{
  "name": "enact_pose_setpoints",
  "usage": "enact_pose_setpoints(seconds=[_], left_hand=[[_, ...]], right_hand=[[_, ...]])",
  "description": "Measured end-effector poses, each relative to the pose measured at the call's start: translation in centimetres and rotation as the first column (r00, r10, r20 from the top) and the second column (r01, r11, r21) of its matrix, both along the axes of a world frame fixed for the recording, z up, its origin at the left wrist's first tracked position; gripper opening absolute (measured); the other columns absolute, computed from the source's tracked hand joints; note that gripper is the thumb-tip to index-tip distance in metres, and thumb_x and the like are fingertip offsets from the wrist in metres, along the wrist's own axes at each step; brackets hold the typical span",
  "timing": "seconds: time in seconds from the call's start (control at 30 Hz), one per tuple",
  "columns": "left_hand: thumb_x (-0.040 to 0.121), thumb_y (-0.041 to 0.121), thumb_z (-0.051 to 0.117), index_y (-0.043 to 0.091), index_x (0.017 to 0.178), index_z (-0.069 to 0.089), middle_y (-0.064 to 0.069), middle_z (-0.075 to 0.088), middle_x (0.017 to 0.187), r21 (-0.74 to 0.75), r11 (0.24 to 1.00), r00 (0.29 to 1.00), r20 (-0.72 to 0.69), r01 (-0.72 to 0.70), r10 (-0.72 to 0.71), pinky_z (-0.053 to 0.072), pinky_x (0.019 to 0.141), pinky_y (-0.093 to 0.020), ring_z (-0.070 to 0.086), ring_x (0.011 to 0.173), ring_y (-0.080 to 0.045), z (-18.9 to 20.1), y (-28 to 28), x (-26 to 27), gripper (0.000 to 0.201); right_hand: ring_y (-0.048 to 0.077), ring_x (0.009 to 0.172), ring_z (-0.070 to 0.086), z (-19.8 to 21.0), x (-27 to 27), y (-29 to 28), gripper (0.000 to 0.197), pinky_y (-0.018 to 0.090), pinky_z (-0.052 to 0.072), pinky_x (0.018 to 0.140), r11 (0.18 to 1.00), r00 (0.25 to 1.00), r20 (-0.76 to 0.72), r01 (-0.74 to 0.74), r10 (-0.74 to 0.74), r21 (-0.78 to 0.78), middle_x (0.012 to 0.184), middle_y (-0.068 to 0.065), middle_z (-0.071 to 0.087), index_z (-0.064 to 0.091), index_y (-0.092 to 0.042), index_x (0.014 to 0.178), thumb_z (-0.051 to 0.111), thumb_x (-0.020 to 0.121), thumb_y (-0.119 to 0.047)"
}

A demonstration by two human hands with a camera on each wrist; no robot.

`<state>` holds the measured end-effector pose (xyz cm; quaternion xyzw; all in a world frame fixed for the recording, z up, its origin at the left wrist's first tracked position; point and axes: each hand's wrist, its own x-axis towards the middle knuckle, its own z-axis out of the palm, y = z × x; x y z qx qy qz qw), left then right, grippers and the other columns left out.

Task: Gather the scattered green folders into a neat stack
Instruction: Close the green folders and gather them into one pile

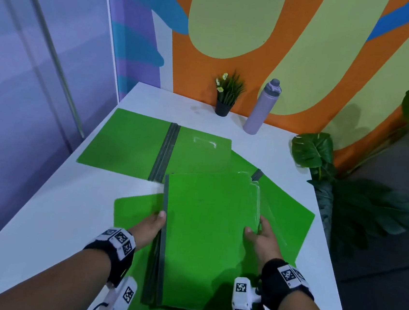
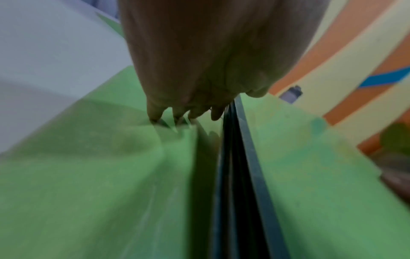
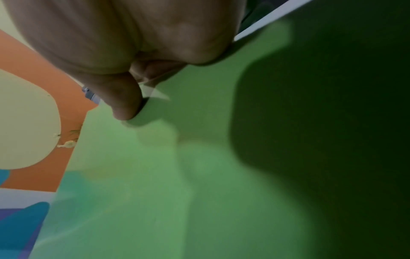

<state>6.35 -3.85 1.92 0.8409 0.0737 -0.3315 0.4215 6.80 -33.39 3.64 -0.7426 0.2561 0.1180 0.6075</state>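
Head view: stack of green folders (image 1: 205, 230), closed, bright glossy green covers with dark grey spines along the left edge, held near the front of the white surface (image 1: 39, 226) between both hands. Left hand (image 1: 149, 227) on the spine side, thumb on top at the edge, fingers hidden beneath; right hand (image 1: 261, 239) on the open side, thumb on the top cover, fingers wrapped round the edge. Open green folder (image 1: 153, 147), lying flat at the far left of the surface, grey spine strip down its middle, clear pocket glinting on its right leaf. Further green folders (image 1: 285, 214) lie fanned under and to the right of the held stack, one leaf showing at the near left too. Small potted plant (image 1: 226, 94) and lilac water bottle (image 1: 262, 108) stand at the far edge against the painted wall (image 1: 238, 19); leafy plants stand right of the surface. Left wrist view: left hand (image 2: 210, 52) with fingertips (image 2: 155, 113) pressing down on a green cover beside the dark layered spines, the stack (image 2: 310, 175) rising to the right; blurred. Right wrist view: right hand (image 3: 133, 43) with thumb on the green cover (image 3: 155, 175), grip closed on the stack's edge; right half in deep shadow.
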Motion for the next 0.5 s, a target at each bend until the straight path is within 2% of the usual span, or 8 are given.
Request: enact_pose_setpoints(seconds=[0.07,0.13,0.2,0.27,0.33,0.37,0.43,0.5], left_hand=[[0.086,0.073,0.012,0.021,0.154,0.010,-0.013,-0.004,0.164,0.247,0.956,0.985,0.025,0.159,-0.170,0.011,0.120,-0.057,-0.001,0.151,-0.034,-1.9,0.8,-0.1,0.086],[0.090,0.063,0.035,0.029,0.153,0.012,-0.008,-0.010,0.164,0.440,0.873,0.970,0.022,0.208,-0.242,0.015,0.116,-0.066,-0.002,0.151,-0.035,-3.5,2.6,-0.3,0.075],[0.085,0.052,0.057,0.034,0.151,0.017,-0.003,-0.008,0.164,0.543,0.824,0.975,0.039,0.163,-0.218,0.017,0.113,-0.066,0.001,0.151,-0.032,-3.9,5.3,-0.7,0.079],[0.081,0.033,0.068,0.035,0.147,0.026,-0.003,-0.002,0.164,0.658,0.750,0.981,0.092,0.068,-0.169,0.017,0.114,-0.066,0.003,0.151,-0.033,-3.6,7.8,-1.1,0.078],[0.081,0.007,0.062,0.031,0.140,0.039,-0.007,0.007,0.163,0.711,0.699,0.982,0.174,-0.075,-0.072,0.015,0.115,-0.066,0.006,0.150,-0.035,-3.2,9.2,-1.0,0.068],[0.080,0.001,0.058,0.028,0.135,0.045,-0.009,0.014,0.162,0.705,0.697,0.977,0.212,-0.132,-0.029,0.016,0.115,-0.066,0.010,0.150,-0.035,-3.0,9.2,-0.9,0.063],[0.084,0.012,0.057,0.021,0.123,0.056,-0.010,0.029,0.156,0.659,0.731,0.963,0.269,-0.178,-0.008,0.025,0.113,-0.064,0.026,0.145,-0.033,-3.0,8.5,-0.7,0.041],[0.088,0.037,0.054,0.018,0.112,0.064,-0.010,0.037,0.150,0.614,0.774,0.961,0.274,-0.154,-0.026,0.034,0.110,-0.060,0.040,0.137,-0.032,-3.2,6.9,-0.8,0.033]], right_hand=[[0.034,0.142,0.023,-0.1,0.0,-0.4,0.068,0.057,0.021,0.113,0.999,0.999,0.003,0.036,-0.036,-0.010,0.159,0.009,0.017,0.024,-0.030,0.148,0.056,0.092,-0.010],[0.033,0.143,0.022,0.0,0.1,-0.9,0.067,0.057,0.019,0.113,0.996,0.996,0.005,0.089,-0.089,-0.006,0.159,0.006,0.017,0.024,-0.028,0.148,0.055,0.092,-0.009],[0.032,0.143,0.020,0.4,0.3,-1.4,0.066,0.057,0.016,0.114,0.993,0.993,0.018,0.119,-0.119,-0.009,0.159,0.004,0.017,0.023,-0.026,0.149,0.054,0.093,-0.009],[0.032,0.144,0.019,0.8,0.4,-1.6,0.065,0.056,0.015,0.114,0.991,0.991,0.033,0.131,-0.131,-0.004,0.159,0.003,0.018,0.024,-0.024,0.149,0.053,0.093,-0.009],[0.031,0.144,0.018,1.0,0.5,-1.3,0.065,0.057,0.015,0.113,0.991,0.991,0.039,0.131,-0.131,0.002,0.159,0.002,0.018,0.024,-0.025,0.149,0.053,0.093,-0.009],[0.031,0.144,0.017,1.0,0.5,-1.1,0.065,0.057,0.014,0.113,0.991,0.991,0.037,0.130,-0.130,0.006,0.159,0.002,0.018,0.025,-0.026,0.148,0.053,0.093,-0.009],[0.031,0.144,0.017,0.9,0.4,-0.4,0.066,0.057,0.014,0.112,0.991,0.991,0.029,0.133,-0.133,0.012,0.159,0.001,0.018,0.025,-0.027,0.148,0.054,0.092,-0.009],[0.031,0.144,0.017,0.7,0.3,0.2,0.067,0.057,0.015,0.113,0.992,0.991,0.018,0.129,-0.129,0.014,0.159,0.002,0.018,0.025,-0.027,0.148,0.055,0.091,-0.008]])
